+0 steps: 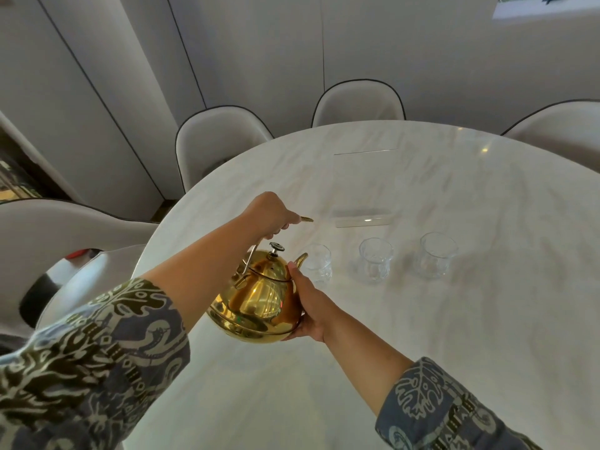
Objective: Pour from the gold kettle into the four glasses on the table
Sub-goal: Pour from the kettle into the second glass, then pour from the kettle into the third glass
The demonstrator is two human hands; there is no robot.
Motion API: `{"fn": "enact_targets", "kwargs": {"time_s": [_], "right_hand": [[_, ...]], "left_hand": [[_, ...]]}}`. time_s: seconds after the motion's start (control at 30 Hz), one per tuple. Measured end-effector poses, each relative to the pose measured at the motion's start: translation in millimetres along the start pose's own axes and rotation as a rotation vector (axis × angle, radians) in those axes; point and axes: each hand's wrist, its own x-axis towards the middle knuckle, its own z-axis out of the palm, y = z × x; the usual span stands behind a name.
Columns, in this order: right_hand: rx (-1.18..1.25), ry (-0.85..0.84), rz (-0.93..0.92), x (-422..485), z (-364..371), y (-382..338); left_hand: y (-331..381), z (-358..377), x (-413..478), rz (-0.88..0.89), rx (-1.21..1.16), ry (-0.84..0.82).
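Note:
A shiny gold kettle (259, 300) hangs above the white marble table (454, 319), its spout aimed at the nearest glass. My left hand (271, 216) grips the kettle's top handle from above. My right hand (306, 306) cups the kettle's right side and underside. Three clear glasses stand in a row: the left glass (318, 266) right by the spout, the middle glass (375, 263), and the right glass (436, 258). No fourth glass shows; the kettle and my arms may hide it. I cannot make out any liquid in the glasses.
A clear acrylic stand (365, 190) sits upright just behind the glasses. Pale upholstered chairs (220, 138) ring the table's far and left sides. Bare tabletop stretches to the right and toward me.

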Motion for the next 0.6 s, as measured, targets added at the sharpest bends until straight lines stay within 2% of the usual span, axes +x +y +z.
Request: {"fn": "enact_targets", "kwargs": {"time_s": [0.33,0.6], "right_hand": [[-0.184,0.135,-0.104,-2,-4,12],[-0.200,0.145,-0.169,-17,-9,19]], "left_hand": [[-48,15,-25,0.085,-0.319,0.176],[-52,21,-50,0.184,-0.371,0.242]]}}
